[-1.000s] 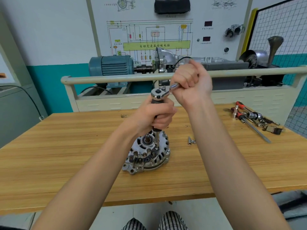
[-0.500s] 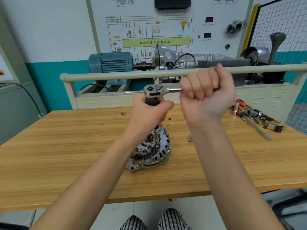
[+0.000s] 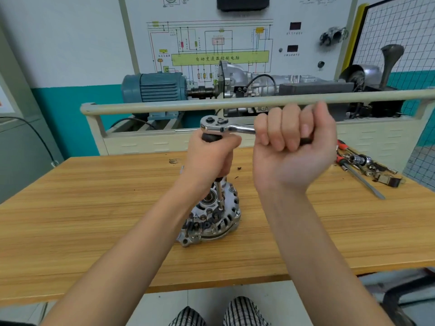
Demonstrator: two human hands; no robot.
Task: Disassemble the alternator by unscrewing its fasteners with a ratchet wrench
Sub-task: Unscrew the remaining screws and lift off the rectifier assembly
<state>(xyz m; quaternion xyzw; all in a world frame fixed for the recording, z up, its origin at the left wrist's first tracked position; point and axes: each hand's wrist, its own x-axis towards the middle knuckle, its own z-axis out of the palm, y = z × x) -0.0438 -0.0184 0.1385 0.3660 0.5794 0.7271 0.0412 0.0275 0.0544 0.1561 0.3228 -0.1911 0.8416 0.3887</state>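
L hand (image 3: 211,152) grips extension shaft (image 3: 220,196) over alternator (image 3: 211,220); R hand (image 3: 294,147) fisted round ratchet wrench (image 3: 226,127), prob. handle.

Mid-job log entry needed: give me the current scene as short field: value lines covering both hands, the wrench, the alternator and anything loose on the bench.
left hand: grips the black upright extension grip just under the ratchet head
right hand: grips the ratchet wrench handle, which points to the right
extension shaft: runs down from the left hand onto a fastener on the alternator's top face
alternator: sits on the wooden table, not held by either hand
loose tools: screwdrivers and sockets at the table's far right
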